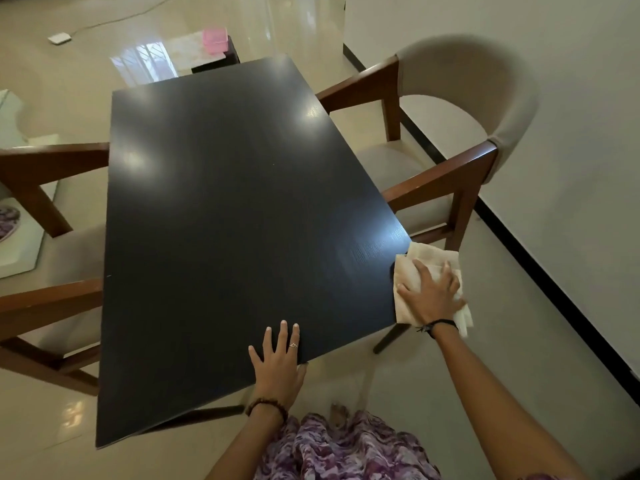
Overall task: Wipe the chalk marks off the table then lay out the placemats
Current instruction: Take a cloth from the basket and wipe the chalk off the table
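The right hand (431, 292) lies flat with fingers spread on the cloth (420, 268), pressing it at the table's (225, 202) corner at right of frame; part of the cloth hangs off the edge. The left hand (277, 358) rests open on the near edge, holding nothing, likely as a brace. No chalk marks show on the dark top. The cloth looks thin, soft and light; it will bunch if dragged, so a flat palm suits it better than a pinch. A pale sheet under a pink box (214, 39) at upper centre may be the placemats; I cannot tell.
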